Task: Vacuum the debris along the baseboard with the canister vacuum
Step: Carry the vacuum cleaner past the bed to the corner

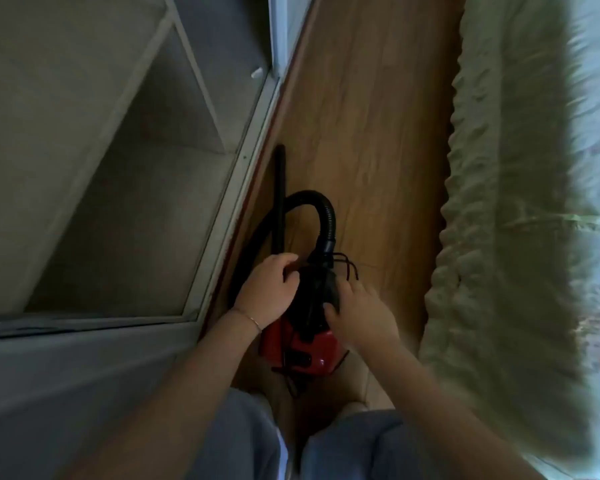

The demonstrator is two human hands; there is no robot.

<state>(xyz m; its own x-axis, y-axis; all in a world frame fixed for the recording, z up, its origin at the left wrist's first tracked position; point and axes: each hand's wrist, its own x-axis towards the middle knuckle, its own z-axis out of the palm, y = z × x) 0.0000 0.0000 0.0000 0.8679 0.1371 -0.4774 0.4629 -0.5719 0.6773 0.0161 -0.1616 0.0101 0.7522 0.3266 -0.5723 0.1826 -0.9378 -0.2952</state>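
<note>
A small red and black canister vacuum [302, 351] sits on the wooden floor [371, 140] between my knees and the baseboard [257, 164]. Its black ribbed hose [328, 216] loops up from the front and back down. A black wand [279, 195] lies along the baseboard. My left hand [267, 292] is closed around the wand's near end beside the vacuum's black top. My right hand [359, 313] rests on the vacuum's black front part, fingers curled over it. A thin black cord [349, 268] trails beside it. I cannot make out any debris.
A white-framed glass door or cabinet [136, 168] stands on the left, its frame meeting the floor. A shaggy pale green rug [506, 202] covers the right side. My knees in blue trousers [343, 445] are at the bottom. A strip of floor runs between the baseboard and the rug.
</note>
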